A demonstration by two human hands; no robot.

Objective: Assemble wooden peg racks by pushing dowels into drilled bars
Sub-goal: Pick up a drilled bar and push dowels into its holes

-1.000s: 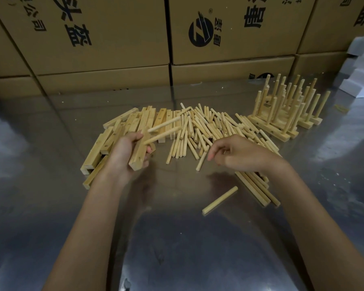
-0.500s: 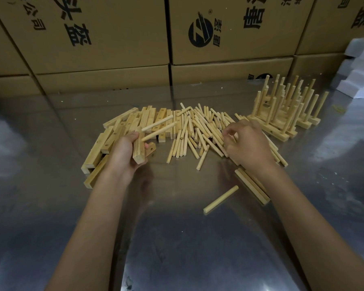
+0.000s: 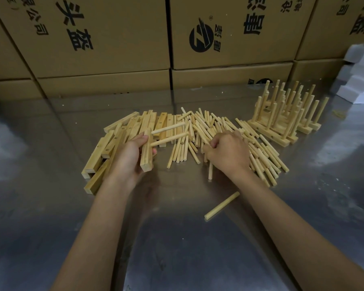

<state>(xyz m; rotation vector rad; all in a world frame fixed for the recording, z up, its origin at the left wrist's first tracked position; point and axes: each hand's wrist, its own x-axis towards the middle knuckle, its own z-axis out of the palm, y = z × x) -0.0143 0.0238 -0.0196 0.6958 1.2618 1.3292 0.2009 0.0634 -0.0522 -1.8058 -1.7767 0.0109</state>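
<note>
Left hand [image 3: 128,158] grips drilled bar [image 3: 147,153], two dowels [image 3: 169,134] seated; right hand [image 3: 227,153] fingers curl into dowel pile [image 3: 204,131], gripping dowels.

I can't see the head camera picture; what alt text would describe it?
A person's left hand grips a drilled wooden bar with two dowels already pushed in, while the right hand picks through a pile of loose dowels on a shiny metal table. Finished peg racks stand at far right, cardboard boxes behind.
</note>
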